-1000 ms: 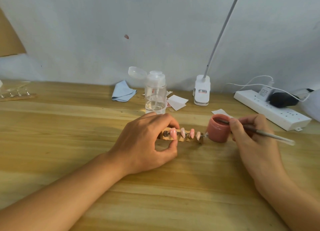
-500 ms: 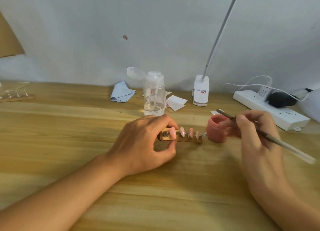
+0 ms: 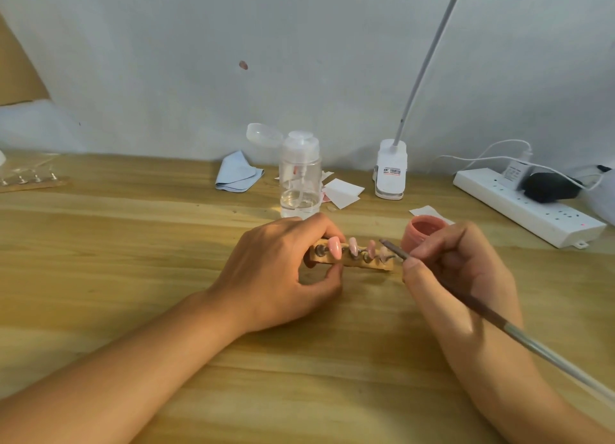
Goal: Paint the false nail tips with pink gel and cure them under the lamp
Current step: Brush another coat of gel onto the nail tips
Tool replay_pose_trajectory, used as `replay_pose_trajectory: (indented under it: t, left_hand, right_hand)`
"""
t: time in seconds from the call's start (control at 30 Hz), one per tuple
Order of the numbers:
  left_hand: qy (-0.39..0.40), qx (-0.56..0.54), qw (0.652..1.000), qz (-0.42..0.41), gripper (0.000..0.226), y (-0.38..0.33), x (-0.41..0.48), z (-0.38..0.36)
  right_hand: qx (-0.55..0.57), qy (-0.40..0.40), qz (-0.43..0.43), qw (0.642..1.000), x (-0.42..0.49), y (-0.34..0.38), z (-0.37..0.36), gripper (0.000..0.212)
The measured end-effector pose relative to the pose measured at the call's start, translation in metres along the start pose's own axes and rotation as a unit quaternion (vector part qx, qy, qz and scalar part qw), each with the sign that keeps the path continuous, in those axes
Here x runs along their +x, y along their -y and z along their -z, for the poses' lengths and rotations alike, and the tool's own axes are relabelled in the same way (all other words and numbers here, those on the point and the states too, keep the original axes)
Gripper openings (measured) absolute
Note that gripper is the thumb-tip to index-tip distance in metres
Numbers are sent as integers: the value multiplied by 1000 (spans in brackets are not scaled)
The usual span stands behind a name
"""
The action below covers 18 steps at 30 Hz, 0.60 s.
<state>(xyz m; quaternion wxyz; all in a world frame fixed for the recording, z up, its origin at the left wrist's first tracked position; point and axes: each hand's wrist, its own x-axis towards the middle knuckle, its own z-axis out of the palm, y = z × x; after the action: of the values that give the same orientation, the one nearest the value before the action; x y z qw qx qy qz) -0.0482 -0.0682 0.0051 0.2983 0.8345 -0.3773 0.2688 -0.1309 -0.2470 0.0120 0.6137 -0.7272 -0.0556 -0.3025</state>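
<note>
Upper left of frame: spare wooden strip (image 3: 33, 181) with bare pegs on the desk (image 3: 133, 240). Back centre: folded blue cloth (image 3: 237, 173); clear plastic pump bottle (image 3: 300, 177), lid flipped open, just behind the left hand (image 3: 276, 272); white paper squares (image 3: 342, 190); white clip lamp base (image 3: 391, 169), thin neck. Far right: power strip (image 3: 525, 207), plugs in.

Left hand palm down, thumb and fingers pinching the left end of the wooden holder (image 3: 352, 261), frame centre. Four nail tips (image 3: 334, 248) on pegs, glossy pink, rightmost paler. Right hand (image 3: 466, 277) fingers curled round slim brush (image 3: 466, 301), pen-style; bristle end near rightmost tip, contact unclear. Open pink gel jar (image 3: 425, 230) behind right knuckles, partly hidden.
</note>
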Motion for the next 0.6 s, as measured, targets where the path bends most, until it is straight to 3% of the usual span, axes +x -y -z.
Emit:
replay_pose_trajectory:
  t: [0.6]
  left_hand:
    - [2, -4, 1000, -6, 16, 2, -1, -1]
  right_hand:
    - [-50, 15, 18, 999, -1, 1, -4, 11]
